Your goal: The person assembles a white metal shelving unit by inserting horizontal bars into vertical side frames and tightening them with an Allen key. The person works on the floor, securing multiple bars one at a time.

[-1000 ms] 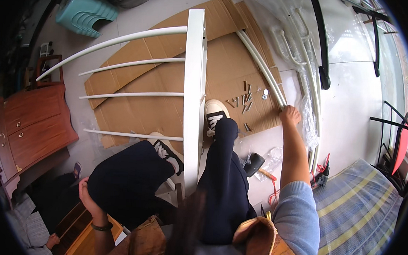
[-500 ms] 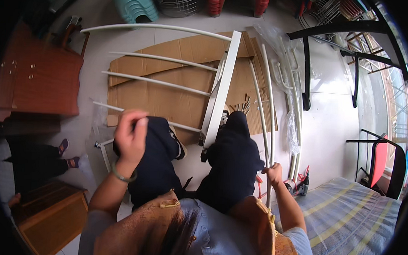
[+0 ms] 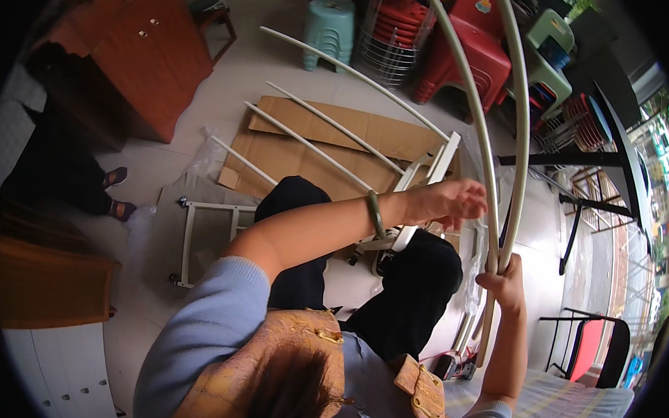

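My right hand [image 3: 506,285] is closed round two long white metal tubes [image 3: 521,135], gripping them near their lower ends. They rise in front of me, crossing at the hand and spreading apart toward the top. Beside them, my left hand [image 3: 451,203] reaches across with loosely bent, parted fingers and nothing in it; whether a fingertip touches the nearer tube I cannot tell. Between my knees leans a white metal frame [image 3: 445,156], with several thin white rods [image 3: 315,148] sticking out to the left. My left forearm and knees hide part of this frame.
Flat brown cardboard [image 3: 276,160] lies under the frame. Another white frame with casters [image 3: 187,243] is on the floor at left. Stacked red stools [image 3: 471,53] and teal stools [image 3: 330,27] stand beyond. A padded bench [image 3: 573,411] is at right; a person's shoes [image 3: 117,179] show at left.
My right hand has lifted the two tubes from low beside my right leg to a raised position. My left hand has swung right, across my knees, toward them. The view has turned and tilted up.
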Demonstrator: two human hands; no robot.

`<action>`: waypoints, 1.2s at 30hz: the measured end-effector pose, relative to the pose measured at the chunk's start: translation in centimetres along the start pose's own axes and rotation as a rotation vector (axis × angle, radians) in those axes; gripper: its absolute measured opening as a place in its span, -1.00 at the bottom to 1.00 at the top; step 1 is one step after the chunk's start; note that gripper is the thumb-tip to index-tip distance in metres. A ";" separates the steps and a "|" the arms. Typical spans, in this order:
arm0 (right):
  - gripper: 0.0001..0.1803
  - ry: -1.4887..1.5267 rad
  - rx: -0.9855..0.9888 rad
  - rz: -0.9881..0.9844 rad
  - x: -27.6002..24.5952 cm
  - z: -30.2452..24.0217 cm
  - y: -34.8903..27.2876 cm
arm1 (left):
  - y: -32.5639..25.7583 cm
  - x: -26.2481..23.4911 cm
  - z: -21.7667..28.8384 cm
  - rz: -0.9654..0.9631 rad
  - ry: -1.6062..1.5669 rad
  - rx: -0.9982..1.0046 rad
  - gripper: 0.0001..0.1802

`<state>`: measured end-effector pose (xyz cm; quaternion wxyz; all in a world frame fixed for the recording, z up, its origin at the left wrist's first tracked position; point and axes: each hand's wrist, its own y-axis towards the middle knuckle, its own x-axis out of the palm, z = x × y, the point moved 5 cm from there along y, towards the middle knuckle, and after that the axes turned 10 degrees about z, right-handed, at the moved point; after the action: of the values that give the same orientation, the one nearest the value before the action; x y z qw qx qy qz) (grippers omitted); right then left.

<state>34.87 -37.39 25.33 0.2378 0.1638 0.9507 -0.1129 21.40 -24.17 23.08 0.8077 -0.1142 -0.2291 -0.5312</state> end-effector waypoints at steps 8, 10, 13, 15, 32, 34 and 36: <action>-0.73 -0.342 -0.326 -0.183 9.3 -8.8 8.3 | -4.2 -5.7 6.6 0.249 -0.135 0.255 -0.56; -0.67 -0.358 -0.383 -0.221 11.7 -8.8 10.4 | -4.6 -7.4 6.7 0.388 -0.095 0.222 -0.70; -0.53 -0.658 -0.451 -0.154 15.3 -10.9 11.7 | -6.0 -13.2 6.3 0.600 -0.195 0.230 -0.81; -0.49 -0.347 -0.406 -0.077 14.4 -10.1 13.1 | -8.3 -18.2 7.1 0.758 -0.218 0.280 -0.79; -0.78 0.846 0.708 0.180 9.6 16.4 20.9 | -10.1 -38.0 -1.0 1.179 -0.605 0.274 -0.85; -0.78 0.672 0.654 0.195 9.7 16.1 22.2 | -9.7 -38.7 -1.3 1.196 -0.571 0.259 -0.85; -0.77 0.394 0.499 0.193 9.7 16.2 22.6 | -9.0 -38.5 -2.1 1.233 -0.526 0.217 -0.85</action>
<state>41.78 -18.87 3.58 0.0117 0.3248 0.9016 -0.2853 0.93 2.30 1.82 0.8871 -0.2676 -0.3632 0.0979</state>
